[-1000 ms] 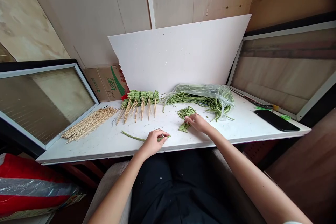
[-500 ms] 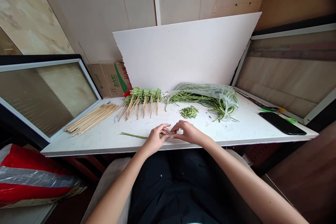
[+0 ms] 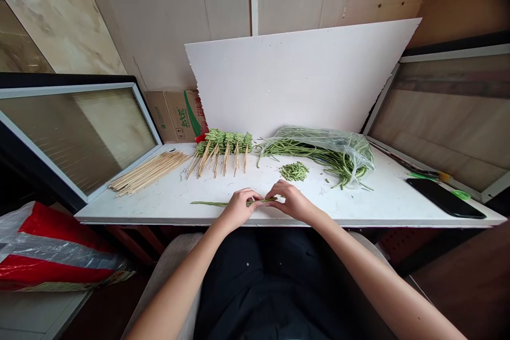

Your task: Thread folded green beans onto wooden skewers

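Note:
A long green bean (image 3: 209, 203) runs through both hands just above the front of the white table, its loose end pointing left. My left hand (image 3: 241, 207) is closed round the bean's middle. Close beside it, my right hand (image 3: 289, 201) pinches the bean near its right end. Beyond my right hand lies a small heap of short cut bean pieces (image 3: 294, 171). Farther back, a clear plastic bag (image 3: 350, 147) partly covers a bundle of long green beans (image 3: 295, 149). To its left are several bamboo skewers threaded with green bean pieces (image 3: 229, 141).
Bare bamboo skewers (image 3: 149, 171) lie in a pile on the table's left. A black phone (image 3: 445, 198) and scissors (image 3: 422, 171) rest at the right. A white board (image 3: 303, 79) leans at the back, near a cardboard box (image 3: 175, 117). Framed glass panels flank the table (image 3: 167, 215).
My hands have moved slightly apart along the bean, showing more of it between them. The whole view has shifted a little, with the table appearing farther right.

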Motion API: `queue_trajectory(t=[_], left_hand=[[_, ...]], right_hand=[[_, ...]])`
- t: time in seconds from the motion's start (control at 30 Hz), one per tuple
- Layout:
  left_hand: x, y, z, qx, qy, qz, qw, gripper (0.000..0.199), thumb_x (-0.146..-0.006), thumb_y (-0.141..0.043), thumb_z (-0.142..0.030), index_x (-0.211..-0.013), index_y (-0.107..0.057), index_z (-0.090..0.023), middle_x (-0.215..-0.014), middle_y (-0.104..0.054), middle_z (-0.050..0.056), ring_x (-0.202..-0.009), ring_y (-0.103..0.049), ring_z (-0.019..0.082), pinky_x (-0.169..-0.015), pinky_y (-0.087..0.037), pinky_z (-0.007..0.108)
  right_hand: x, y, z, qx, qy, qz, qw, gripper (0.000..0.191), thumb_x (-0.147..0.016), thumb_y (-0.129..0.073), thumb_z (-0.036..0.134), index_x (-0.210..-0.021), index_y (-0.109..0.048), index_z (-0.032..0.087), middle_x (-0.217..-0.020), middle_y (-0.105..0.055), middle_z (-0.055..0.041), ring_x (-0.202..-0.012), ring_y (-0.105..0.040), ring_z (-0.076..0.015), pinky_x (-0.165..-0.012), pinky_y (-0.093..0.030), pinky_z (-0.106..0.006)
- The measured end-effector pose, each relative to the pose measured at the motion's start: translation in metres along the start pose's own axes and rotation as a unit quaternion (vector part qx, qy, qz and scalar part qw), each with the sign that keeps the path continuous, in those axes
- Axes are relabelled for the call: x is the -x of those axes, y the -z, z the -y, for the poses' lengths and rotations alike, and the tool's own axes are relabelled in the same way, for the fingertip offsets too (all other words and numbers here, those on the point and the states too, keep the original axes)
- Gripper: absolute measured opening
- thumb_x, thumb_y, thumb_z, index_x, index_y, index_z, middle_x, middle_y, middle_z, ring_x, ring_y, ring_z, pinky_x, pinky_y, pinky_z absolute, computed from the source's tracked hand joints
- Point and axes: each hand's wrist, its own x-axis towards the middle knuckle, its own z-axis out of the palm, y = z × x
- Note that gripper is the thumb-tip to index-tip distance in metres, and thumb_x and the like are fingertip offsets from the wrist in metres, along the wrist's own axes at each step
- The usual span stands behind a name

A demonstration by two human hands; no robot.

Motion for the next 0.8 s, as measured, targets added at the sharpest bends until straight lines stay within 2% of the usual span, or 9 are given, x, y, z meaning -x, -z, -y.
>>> queue_trajectory(t=[0.17, 0.33, 0.47, 0.6, 0.7, 0.8], left_hand=[[0.001, 0.000, -0.009, 0.011, -0.017, 0.001, 1.000, 0.011, -0.088, -0.071, -0.013, -0.094, -0.078, -0.019, -0.093, -0.075, 0.006, -0.085, -0.067, 0.019, -0.081, -0.054, 0.031], [0.003, 0.000, -0.015, 0.053, -0.030, 0.029, 0.998, 0.027, -0.083, -0.059, 0.001, -0.087, -0.077, -0.019, -0.091, -0.072, 0.005, -0.085, -0.067, 0.018, -0.077, -0.055, 0.027], [0.004, -0.002, -0.015, 0.072, -0.030, 0.044, 0.996, 0.029, -0.080, -0.058, 0.003, -0.085, -0.078, -0.018, -0.090, -0.073, 0.005, -0.081, -0.067, 0.016, -0.074, -0.055, 0.026], [0.004, -0.003, -0.012, 0.082, -0.030, 0.068, 0.994, 0.031, -0.081, -0.055, 0.004, -0.082, -0.078, -0.017, -0.084, -0.073, 0.005, -0.076, -0.067, 0.015, -0.072, -0.054, 0.025], [0.003, -0.002, -0.012, 0.081, -0.014, 0.054, 0.995, 0.024, -0.086, -0.060, -0.002, -0.086, -0.079, -0.017, -0.084, -0.073, 0.005, -0.073, -0.066, 0.015, -0.072, -0.053, 0.025], [0.002, 0.000, -0.012, 0.073, 0.000, 0.022, 0.997, 0.017, -0.089, -0.065, -0.009, -0.092, -0.080, -0.017, -0.086, -0.073, 0.005, -0.073, -0.067, 0.015, -0.073, -0.054, 0.026]], right_hand=[[-0.001, -0.006, 0.005, -0.015, 0.004, -0.021, 1.000, 0.009, -0.095, -0.071, 0.029, -0.094, -0.078, 0.025, -0.087, -0.075, -0.0081, -0.093, -0.062, -0.0269, -0.084, -0.050, -0.040], [0.000, -0.009, 0.006, -0.083, 0.000, -0.030, 0.996, 0.008, -0.092, -0.072, 0.022, -0.087, -0.078, 0.024, -0.082, -0.074, -0.0063, -0.091, -0.063, -0.0257, -0.086, -0.051, -0.039], [0.002, -0.012, 0.005, -0.140, -0.016, -0.016, 0.990, 0.008, -0.089, -0.077, 0.026, -0.082, -0.078, 0.024, -0.077, -0.074, -0.0054, -0.090, -0.064, -0.0245, -0.086, -0.051, -0.038], [0.003, -0.010, -0.001, -0.183, -0.019, 0.004, 0.983, 0.018, -0.091, -0.076, 0.037, -0.080, -0.078, 0.023, -0.077, -0.073, -0.0063, -0.088, -0.065, -0.0236, -0.083, -0.052, -0.036], [0.003, -0.001, -0.013, -0.170, -0.028, -0.034, 0.984, 0.026, -0.092, -0.074, 0.047, -0.085, -0.080, 0.023, -0.083, -0.073, -0.0077, -0.086, -0.064, -0.0229, -0.078, -0.051, -0.035], [0.004, 0.013, -0.032, -0.075, -0.062, -0.097, 0.990, 0.031, -0.092, -0.072, 0.053, -0.091, -0.082, 0.023, -0.090, -0.072, -0.0099, -0.090, -0.064, -0.0259, -0.075, -0.050, -0.036]])
